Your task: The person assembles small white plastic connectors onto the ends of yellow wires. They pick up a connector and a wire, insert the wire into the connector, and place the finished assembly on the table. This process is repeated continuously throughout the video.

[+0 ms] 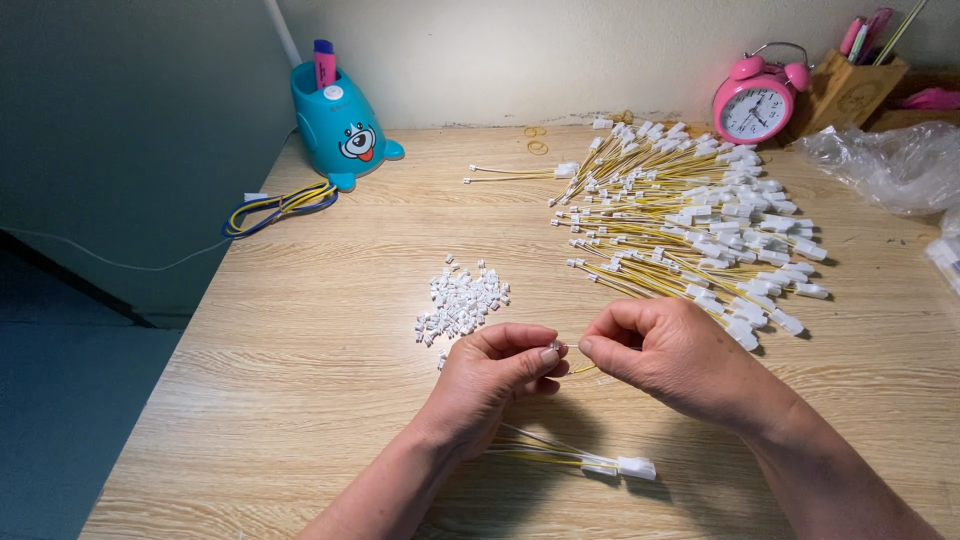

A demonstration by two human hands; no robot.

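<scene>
A wooden table (300, 330) is shown against a pale wall. A blue animal-shaped pen holder (340, 125) with a pink marker (325, 62) is placed at the back left, beside a coil of yellow and blue wires (280, 207). A pink alarm clock (757, 105), a wooden pencil box (850, 95), rubber bands (537, 140) and a clear plastic bag (885, 165) are seen at the back right.

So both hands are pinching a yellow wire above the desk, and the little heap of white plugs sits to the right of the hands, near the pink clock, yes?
Not quite. The head view shows the heap of white plugs left of the hands, far from the pink clock. Otherwise right: left hand and right hand pinch a yellow wire.
</scene>
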